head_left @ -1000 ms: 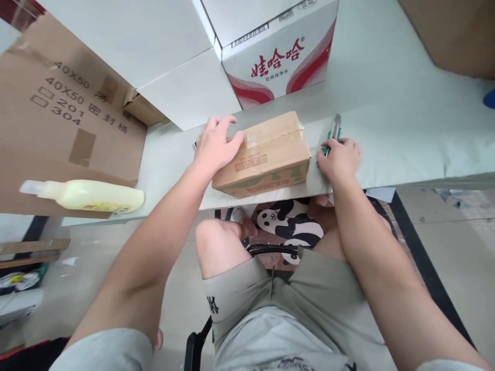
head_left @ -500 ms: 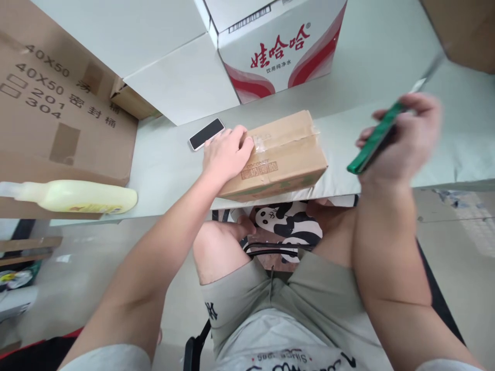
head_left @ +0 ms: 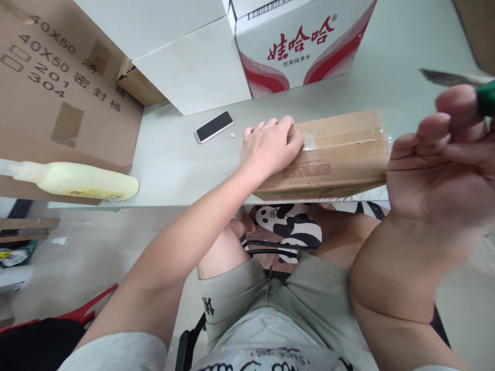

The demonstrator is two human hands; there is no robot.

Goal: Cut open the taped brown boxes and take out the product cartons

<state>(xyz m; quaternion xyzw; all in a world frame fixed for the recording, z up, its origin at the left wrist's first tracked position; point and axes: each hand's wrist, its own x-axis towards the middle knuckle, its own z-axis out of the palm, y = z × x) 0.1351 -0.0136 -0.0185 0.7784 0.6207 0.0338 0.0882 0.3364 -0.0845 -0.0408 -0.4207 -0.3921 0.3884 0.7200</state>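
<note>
My left hand (head_left: 273,145) is closed over the left end of a small taped cardboard box (head_left: 340,159), its thumb near the tape seam. The box lies along the front edge of the table. To its right my raised right hand (head_left: 444,154) is turned palm up and holds a green-handled knife (head_left: 452,78). The pointed blade sticks out to the left, above the fingers. Most of the green handle is cut off by the right edge of the view.
A phone (head_left: 215,127) lies left of the box, with a tiny clear piece (head_left: 232,135) beside it. White-and-red cartons (head_left: 301,56) stand behind. At left are a yellow bottle (head_left: 88,180) and a large brown carton (head_left: 38,113). The table (head_left: 166,170) is pale green.
The cardboard box has moved right under my left hand. My right hand has moved right with the knife and turned palm up, so the blade now points left.
</note>
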